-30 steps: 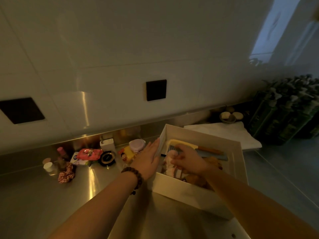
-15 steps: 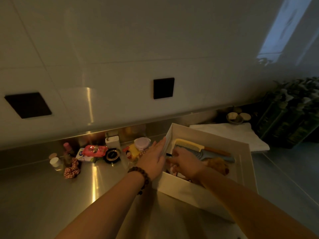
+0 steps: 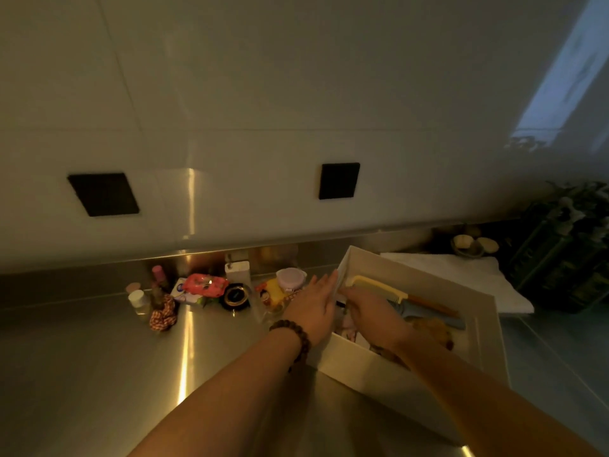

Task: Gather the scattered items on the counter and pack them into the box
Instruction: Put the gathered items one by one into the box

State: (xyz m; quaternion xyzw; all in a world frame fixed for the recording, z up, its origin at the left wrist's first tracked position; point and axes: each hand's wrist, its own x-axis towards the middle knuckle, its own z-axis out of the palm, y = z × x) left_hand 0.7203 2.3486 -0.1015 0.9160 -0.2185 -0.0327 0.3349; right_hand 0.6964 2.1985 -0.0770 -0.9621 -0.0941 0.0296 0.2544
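Bracing my left hand [image 3: 313, 308], fingers straight and flat, against the outer left wall of the white rectangular cardboard box [image 3: 487, 328] on the steel counter [image 3: 82, 374]. My right hand [image 3: 372, 313] is inside the box, fingers curled; what they hold I cannot tell. Yellow plastic comb [image 3: 379, 286] lies in the box. Checked fabric scrunchie [image 3: 163, 316] and red wipes packet [image 3: 204, 285] sit on the counter to the left.

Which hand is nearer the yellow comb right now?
Right. The right hand is inside the box, just below the yellow comb; the left hand rests against the box's outer wall.
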